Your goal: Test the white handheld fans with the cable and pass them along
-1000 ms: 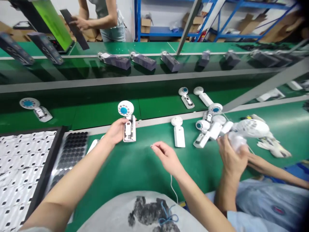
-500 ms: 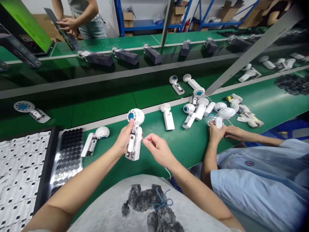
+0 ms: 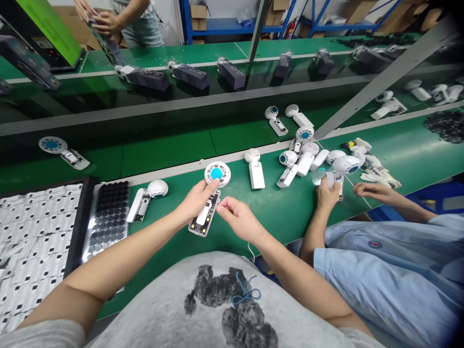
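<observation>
My left hand (image 3: 198, 197) is closed around the neck of a white handheld fan (image 3: 217, 173), thumb at the edge of its round head with the bright blue centre. The fan's handle is uncovered, showing a dark circuit board (image 3: 200, 226) with a white block along it. At the handle's right edge my right hand (image 3: 239, 216) has thumb and forefinger pinched together; whatever they hold, if anything, is too small to make out. To the left lies another white fan (image 3: 157, 189) with its handle opened up. A closed white fan (image 3: 257, 175) rests on the green bench to the right.
Several white fans (image 3: 305, 163) lie clustered at right, near a co-worker's hands (image 3: 328, 193) holding another fan. Gloves (image 3: 379, 171) lie beyond. At left are a black-rimmed tray (image 3: 78, 220) of white parts and a sheet of black discs (image 3: 108, 212). A slanted metal post (image 3: 362, 96) crosses the right.
The fan in my left hand has turned, so its blue-centred face and circuit board now show squarely. My right hand stays pinched beside the handle. The co-worker's hands have moved apart.
</observation>
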A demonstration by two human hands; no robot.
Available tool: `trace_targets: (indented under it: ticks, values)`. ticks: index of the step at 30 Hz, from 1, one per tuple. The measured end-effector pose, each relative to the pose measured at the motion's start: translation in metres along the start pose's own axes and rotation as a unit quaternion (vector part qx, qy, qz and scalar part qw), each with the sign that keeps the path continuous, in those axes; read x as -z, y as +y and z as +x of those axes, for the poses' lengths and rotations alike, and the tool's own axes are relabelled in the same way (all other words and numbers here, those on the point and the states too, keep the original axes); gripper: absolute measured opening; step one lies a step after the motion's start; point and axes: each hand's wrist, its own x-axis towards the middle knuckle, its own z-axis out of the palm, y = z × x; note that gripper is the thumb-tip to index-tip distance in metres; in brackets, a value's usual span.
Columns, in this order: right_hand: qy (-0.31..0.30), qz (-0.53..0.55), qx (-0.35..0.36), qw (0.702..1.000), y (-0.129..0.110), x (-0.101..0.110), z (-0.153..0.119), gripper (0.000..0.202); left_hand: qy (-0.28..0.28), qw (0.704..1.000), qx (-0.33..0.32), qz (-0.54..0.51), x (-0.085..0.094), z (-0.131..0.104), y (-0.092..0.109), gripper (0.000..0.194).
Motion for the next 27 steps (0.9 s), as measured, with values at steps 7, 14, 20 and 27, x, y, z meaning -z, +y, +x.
trace_targets:
  ticks: [7, 14, 20, 27]
  values:
    - [-0.041, 0.063, -0.025, 0.997, 0.011, -0.002, 0.006, 0.021, -0.020, 0.995, 0.053, -0.079, -0.004, 0.004, -0.007, 0.043]
    - [-0.029, 0.134, -0.078, 0.987, 0.024, 0.009, 0.007, 0.025, 0.025, 0.997, 0.063, -0.035, 0.020, 0.018, -0.013, 0.046]
    - [0.084, 0.135, -0.098, 0.982, 0.050, 0.028, 0.011, 0.027, 0.099, 0.993, 0.044, -0.058, 0.043, 0.077, -0.032, 0.039]
    - [0.117, 0.050, -0.064, 0.990, 0.079, 0.013, 0.044, 0.031, 0.046, 0.998, 0.025, 0.020, -0.052, 0.134, -0.056, 0.026]
